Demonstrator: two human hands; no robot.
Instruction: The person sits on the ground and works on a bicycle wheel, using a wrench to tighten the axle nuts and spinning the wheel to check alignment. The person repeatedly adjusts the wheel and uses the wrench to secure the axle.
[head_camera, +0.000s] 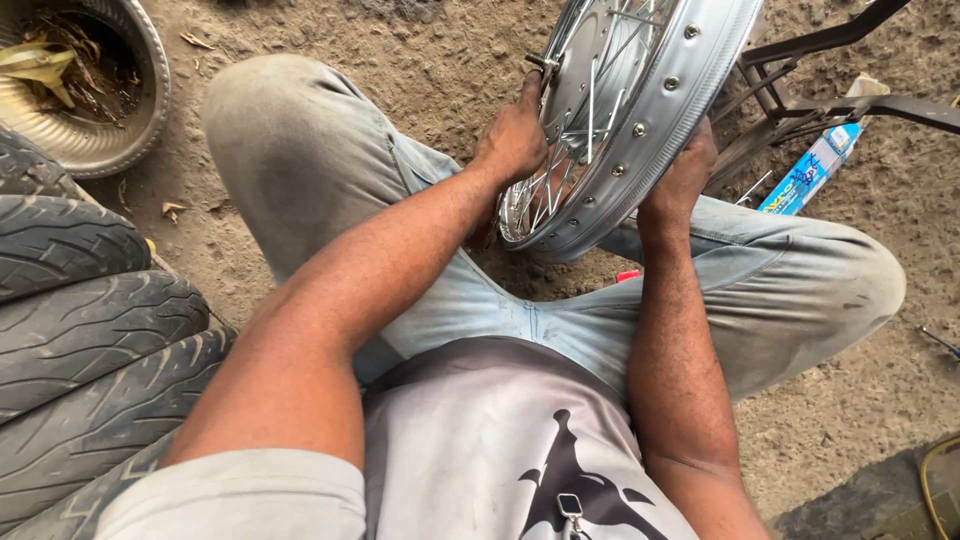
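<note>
A shiny metal spoked wheel rim stands tilted on the dirt between my spread knees. On its inner, spoke side my left hand grips the rim's edge, fingers curled among the thin spokes. My right hand presses against the outer band of the rim, the fingers wrapped behind it and partly hidden. I sit on the ground in pale grey trousers and a grey shirt.
Several black tyres are stacked at my left. A dented metal basin with dry leaves sits at the top left. A dark metal stand and a blue box lie behind the rim at the right.
</note>
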